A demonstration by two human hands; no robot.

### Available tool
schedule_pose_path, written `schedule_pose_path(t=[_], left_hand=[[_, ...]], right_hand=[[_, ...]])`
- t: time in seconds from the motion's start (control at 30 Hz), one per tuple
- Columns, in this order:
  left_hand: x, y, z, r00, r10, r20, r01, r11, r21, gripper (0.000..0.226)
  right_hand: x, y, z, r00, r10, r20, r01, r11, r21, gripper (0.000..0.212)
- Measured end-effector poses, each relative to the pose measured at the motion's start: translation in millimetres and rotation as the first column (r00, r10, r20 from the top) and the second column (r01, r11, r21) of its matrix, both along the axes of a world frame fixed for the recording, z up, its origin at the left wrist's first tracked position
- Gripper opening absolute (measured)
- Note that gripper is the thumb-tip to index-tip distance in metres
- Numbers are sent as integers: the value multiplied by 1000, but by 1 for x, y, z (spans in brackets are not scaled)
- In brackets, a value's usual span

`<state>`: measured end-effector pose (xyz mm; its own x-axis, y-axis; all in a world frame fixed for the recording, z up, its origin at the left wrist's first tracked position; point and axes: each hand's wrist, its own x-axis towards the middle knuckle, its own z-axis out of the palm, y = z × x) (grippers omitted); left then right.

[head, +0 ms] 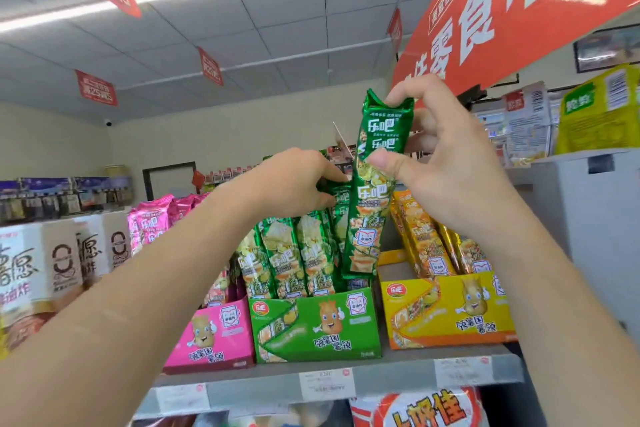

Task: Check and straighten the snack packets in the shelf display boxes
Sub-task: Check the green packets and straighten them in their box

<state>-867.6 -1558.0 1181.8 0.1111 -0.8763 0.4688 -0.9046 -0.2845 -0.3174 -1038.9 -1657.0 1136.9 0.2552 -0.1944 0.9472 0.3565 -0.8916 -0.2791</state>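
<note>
shelf (398, 374): carried three display boxes side by side at its front edge.
middle display box (315, 329): at 6 o'clock of the view.
left display box (214, 340): at its 9 o'clock, touching it.
right display box (446, 308): at its 3 o'clock, just beside it.
standing packets (287, 253): upright in the middle display box.
raised packet (374, 204): before them, over that box's 1 o'clock corner, pinched by the right hand (450, 163).
left hand (294, 180): at 12 o'clock of the box, gripped a standing packet's top.

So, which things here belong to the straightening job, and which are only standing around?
Job: right hand pinching the raised green packet; left hand gripping the standing green packets; green box; pink box; yellow box.
Not the job: white cartons; red banner; price tags.
</note>
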Motion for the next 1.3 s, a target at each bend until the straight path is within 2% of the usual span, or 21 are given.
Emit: schedule_pose_path(t=[0.07,0.13,0.23,0.27,0.57,0.73,0.83,0.9,0.93,0.97,1.03,1.1,1.17,1.2,1.23,1.3], left_hand=[[-1,-1,1,999,-10,-31,11,1000,16,34],[0,-2,-1,997,-32,-77,30,999,-18,8],[3,-3,-2,997,-28,-72,22,997,-74,39],[3,-3,-2,998,-17,-64,12,996,-86,43],[3,-5,-6,997,80,-22,-82,977,-195,43],[3,-9,-7,994,88,-61,-99,971,-216,44],[2,-7,-8,994,11,-107,-30,984,-173,37],[4,-5,-8,993,-44,-108,32,994,-103,17],[6,-3,-8,990,-66,-121,58,995,-75,15],[6,-1,-8,985,-80,-154,72,996,-52,26],[4,4,-7,947,-85,-309,81,996,-27,49],[1,6,-5,895,-87,-437,91,996,-10,61],[3,6,-6,923,-76,-378,66,997,-40,67],[4,6,-7,949,-68,-308,48,996,-73,67],[5,7,-9,963,-72,-261,46,993,-104,66],[7,7,-12,960,-87,-266,57,991,-119,68]], right_hand=[[6,0,0,999,-21,-35,21,1000,13,47],[13,0,3,997,-56,-51,56,998,0,46],[23,2,10,988,-149,-46,147,988,-39,45],[26,2,12,984,-174,-40,172,984,-39,44],[33,1,16,979,-205,15,205,979,-9,45],[41,-8,0,922,-244,-300,231,970,-78,47],[46,-12,-6,904,-244,-351,232,970,-76,47],[50,-13,-17,889,-287,-356,275,958,-84,47],[53,-13,-24,891,-278,-359,273,960,-64,46],[55,-12,-30,900,-255,-353,259,965,-36,45],[56,-10,-35,918,-216,-332,227,974,-5,45],[52,-13,-32,911,-118,-395,144,989,35,44],[42,-20,-25,885,134,-445,-56,981,185,39],[37,-25,-21,895,230,-382,-124,951,282,37],[35,-32,-18,933,219,-286,-112,931,347,37],[38,-47,-11,980,-44,-197,109,936,336,37]])
